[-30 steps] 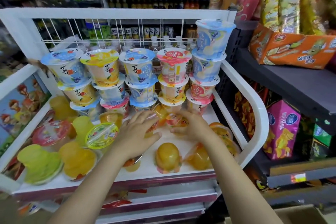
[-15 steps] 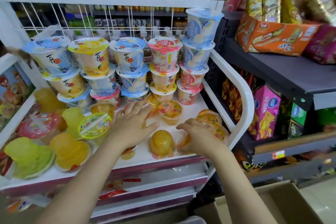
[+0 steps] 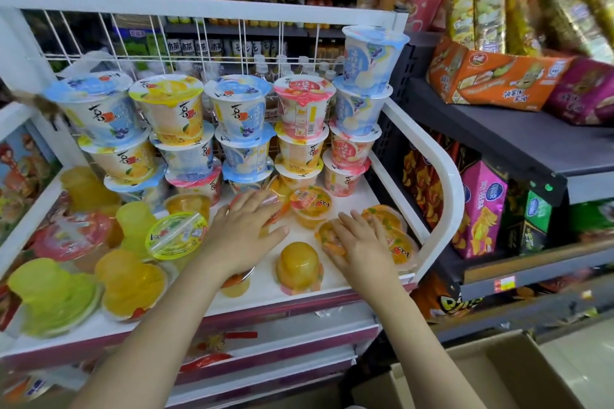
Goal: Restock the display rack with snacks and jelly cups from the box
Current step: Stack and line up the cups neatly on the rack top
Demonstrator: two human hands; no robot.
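Observation:
The white display rack (image 3: 442,169) holds stacks of tall jelly cups (image 3: 239,116) along its wire back and loose jelly cups in front. My left hand (image 3: 242,236) lies flat, fingers spread, over a small orange jelly cup (image 3: 275,206) in the middle of the shelf. My right hand (image 3: 362,242) rests with straight fingers on orange jelly cups (image 3: 395,239) lying near the rack's right rail. An upside-down orange jelly cup (image 3: 299,266) sits between my hands. Another upright orange cup (image 3: 310,206) stands behind them. The cardboard box (image 3: 498,375) shows at the bottom right.
Large green (image 3: 50,295), yellow (image 3: 129,282) and red-lidded (image 3: 73,236) jelly cups fill the shelf's left half. To the right, a dark shelving unit (image 3: 498,139) carries orange snack boxes (image 3: 491,80) and pink packets (image 3: 481,206). Drink bottles line shelves behind the rack.
My right hand has drawn back from the centre cups to the orange cups by the right rail and flattened on them. My left hand stays spread over the middle cup. The view shifted left and down.

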